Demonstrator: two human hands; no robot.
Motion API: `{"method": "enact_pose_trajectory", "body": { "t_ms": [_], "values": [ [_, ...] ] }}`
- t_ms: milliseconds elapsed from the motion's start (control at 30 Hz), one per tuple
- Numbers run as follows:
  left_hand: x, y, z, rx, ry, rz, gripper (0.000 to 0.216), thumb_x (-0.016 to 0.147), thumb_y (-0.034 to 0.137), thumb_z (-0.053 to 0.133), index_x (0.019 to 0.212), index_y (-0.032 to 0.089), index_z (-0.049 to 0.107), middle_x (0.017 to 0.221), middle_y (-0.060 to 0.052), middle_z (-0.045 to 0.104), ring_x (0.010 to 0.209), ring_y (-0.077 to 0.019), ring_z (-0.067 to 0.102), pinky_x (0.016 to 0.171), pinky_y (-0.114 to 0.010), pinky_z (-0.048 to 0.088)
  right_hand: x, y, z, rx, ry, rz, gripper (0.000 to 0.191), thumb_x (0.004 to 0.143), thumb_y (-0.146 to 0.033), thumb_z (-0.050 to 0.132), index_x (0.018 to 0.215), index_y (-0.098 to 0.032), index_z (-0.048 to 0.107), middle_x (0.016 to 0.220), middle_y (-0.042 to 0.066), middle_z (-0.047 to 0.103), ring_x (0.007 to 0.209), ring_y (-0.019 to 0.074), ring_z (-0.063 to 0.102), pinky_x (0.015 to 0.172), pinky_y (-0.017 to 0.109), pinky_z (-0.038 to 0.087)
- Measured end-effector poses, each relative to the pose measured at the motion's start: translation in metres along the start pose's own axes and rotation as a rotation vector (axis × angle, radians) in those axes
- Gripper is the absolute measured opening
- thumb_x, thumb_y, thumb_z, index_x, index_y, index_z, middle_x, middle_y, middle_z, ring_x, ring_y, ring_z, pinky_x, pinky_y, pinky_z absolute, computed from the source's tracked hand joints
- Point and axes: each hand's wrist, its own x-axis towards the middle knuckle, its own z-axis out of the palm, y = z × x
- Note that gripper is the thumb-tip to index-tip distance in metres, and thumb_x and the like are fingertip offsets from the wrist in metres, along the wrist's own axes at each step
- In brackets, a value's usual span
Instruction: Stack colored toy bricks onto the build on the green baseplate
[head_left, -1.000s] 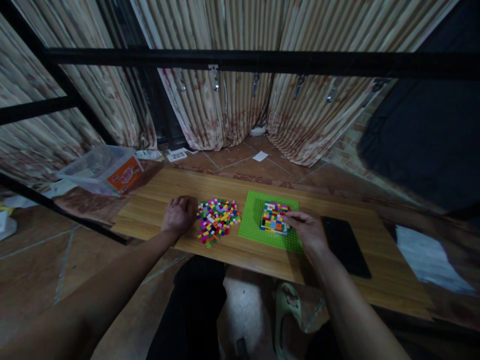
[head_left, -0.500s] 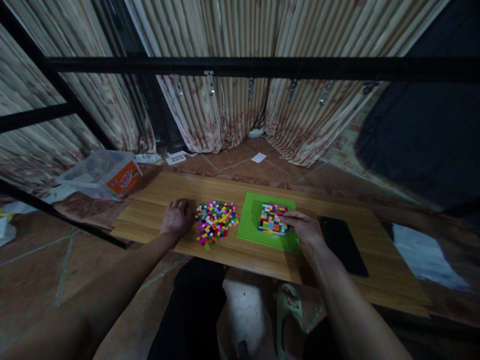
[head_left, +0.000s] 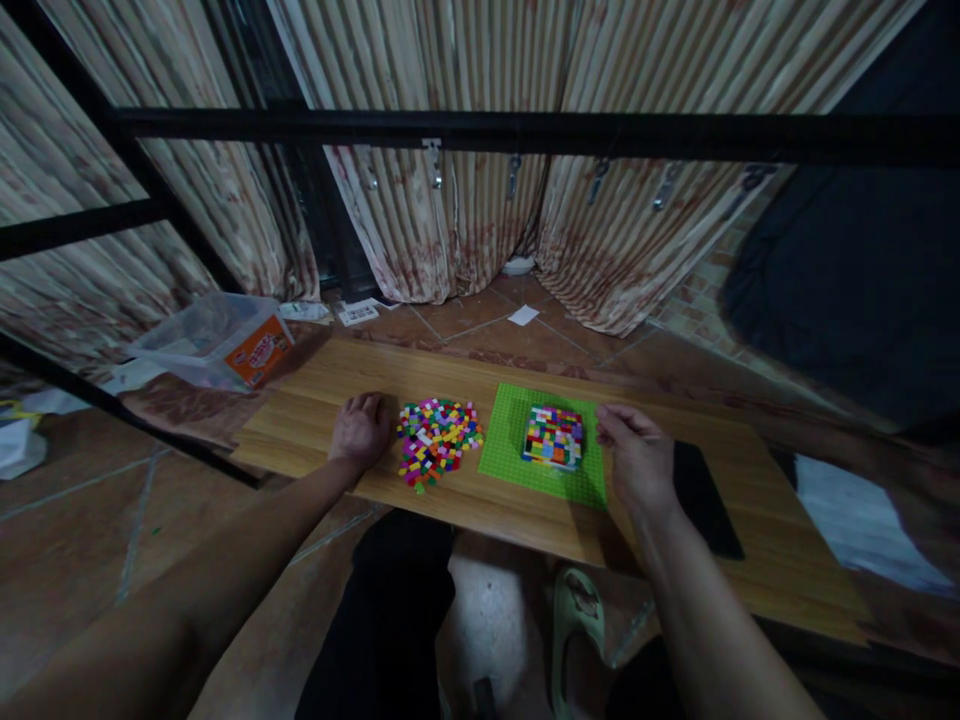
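Note:
A square block built of many-coloured toy bricks [head_left: 553, 437] sits on a green studded baseplate [head_left: 501, 455]. Just off the block's right side is my right hand [head_left: 643, 462], its thumb and fingertips pinched together above the baseplate's right edge. Whatever may be between those fingertips is too small to make out. On the wooden table, my left hand [head_left: 361, 430] rests with its fingers curled in, left of a pile of loose bricks [head_left: 437, 438]. Nothing shows in the left hand.
A dark flat device [head_left: 705, 500] lies right of my right hand, partly covered by it. Past the table's left end stands a clear plastic bin [head_left: 202, 340] with an orange label. A black metal bar [head_left: 480, 128] crosses in front of the curtains. White sheets [head_left: 862, 520] lie at the right.
My right hand has moved off the brick block to the right, uncovering its right side. My left hand stays beside the loose bricks. The whole view has shifted slightly.

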Motion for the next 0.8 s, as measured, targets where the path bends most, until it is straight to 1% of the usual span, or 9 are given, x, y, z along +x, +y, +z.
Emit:
{"method": "enact_pose_trajectory", "body": {
  "t_ms": [67, 200, 300, 367, 467, 567, 700, 800],
  "values": [
    [0.000, 0.001, -0.001, 0.005, -0.006, -0.001, 0.035, 0.089, 0.029, 0.041, 0.111, 0.014, 0.063, 0.117, -0.015, 0.064, 0.109, -0.0291, 0.056, 0.099, -0.045, 0.043, -0.011, -0.003, 0.012, -0.047, -0.067, -0.093, 0.021, 0.064, -0.037, 0.078, 0.073, -0.020, 0.069, 0.067, -0.002, 0.065, 0.059, 0.0105, 0.055, 0.060, 0.024, 0.044],
    [-0.001, 0.003, -0.002, 0.006, -0.021, -0.008, 0.035, 0.089, 0.028, 0.041, 0.113, 0.013, 0.063, 0.117, -0.015, 0.064, 0.109, -0.0289, 0.055, 0.099, -0.044, 0.043, -0.037, 0.000, 0.036, -0.220, -0.328, -0.199, 0.018, 0.076, -0.038, 0.068, 0.079, -0.020, 0.069, 0.077, 0.001, 0.068, 0.071, 0.0150, 0.060, 0.068, 0.028, 0.047],
    [-0.002, 0.003, -0.003, -0.001, -0.018, -0.022, 0.035, 0.089, 0.028, 0.042, 0.113, 0.013, 0.063, 0.117, -0.015, 0.064, 0.109, -0.0289, 0.055, 0.100, -0.044, 0.043, -0.054, 0.008, 0.051, -0.445, -0.527, -0.327, 0.017, 0.084, -0.033, 0.058, 0.083, -0.020, 0.070, 0.081, 0.003, 0.068, 0.073, 0.0160, 0.061, 0.069, 0.028, 0.046],
    [-0.002, 0.004, -0.003, -0.009, -0.013, -0.027, 0.034, 0.089, 0.027, 0.042, 0.112, 0.013, 0.063, 0.117, -0.014, 0.064, 0.108, -0.0288, 0.055, 0.099, -0.044, 0.043, -0.063, 0.013, 0.059, -0.602, -0.610, -0.393, 0.019, 0.087, -0.027, 0.052, 0.087, -0.021, 0.070, 0.085, 0.004, 0.068, 0.077, 0.0171, 0.062, 0.072, 0.029, 0.046],
    [-0.002, 0.005, -0.003, -0.017, -0.011, -0.028, 0.033, 0.089, 0.026, 0.042, 0.112, 0.015, 0.063, 0.117, -0.013, 0.064, 0.108, -0.0284, 0.055, 0.099, -0.043, 0.043, -0.071, 0.020, 0.070, -0.798, -0.647, -0.463, 0.024, 0.087, -0.017, 0.048, 0.092, -0.022, 0.071, 0.091, 0.006, 0.068, 0.084, 0.0186, 0.064, 0.078, 0.030, 0.047],
    [-0.003, 0.005, -0.003, -0.022, -0.012, -0.033, 0.033, 0.090, 0.027, 0.042, 0.112, 0.015, 0.063, 0.118, -0.013, 0.064, 0.109, -0.0282, 0.055, 0.100, -0.044, 0.043, -0.073, 0.028, 0.079, -0.932, -0.638, -0.505, 0.027, 0.087, -0.013, 0.046, 0.094, -0.021, 0.071, 0.091, 0.007, 0.068, 0.085, 0.0195, 0.064, 0.080, 0.030, 0.047],
    [-0.003, 0.005, -0.002, -0.032, -0.015, -0.034, 0.033, 0.090, 0.029, 0.042, 0.112, 0.015, 0.063, 0.118, -0.014, 0.063, 0.110, -0.0283, 0.055, 0.100, -0.045, 0.043, -0.071, 0.039, 0.086, -1.005, -0.602, -0.541, 0.027, 0.087, -0.012, 0.046, 0.093, -0.021, 0.071, 0.088, 0.007, 0.068, 0.081, 0.0199, 0.063, 0.078, 0.029, 0.047],
    [-0.003, 0.005, -0.002, -0.035, -0.016, -0.042, 0.033, 0.090, 0.029, 0.042, 0.113, 0.016, 0.063, 0.118, -0.014, 0.063, 0.110, -0.0282, 0.055, 0.100, -0.045, 0.043, -0.069, 0.044, 0.090, -1.024, -0.612, -0.527, 0.025, 0.087, -0.012, 0.048, 0.093, -0.021, 0.071, 0.089, 0.008, 0.069, 0.081, 0.0201, 0.063, 0.076, 0.029, 0.046]
  ]
}}
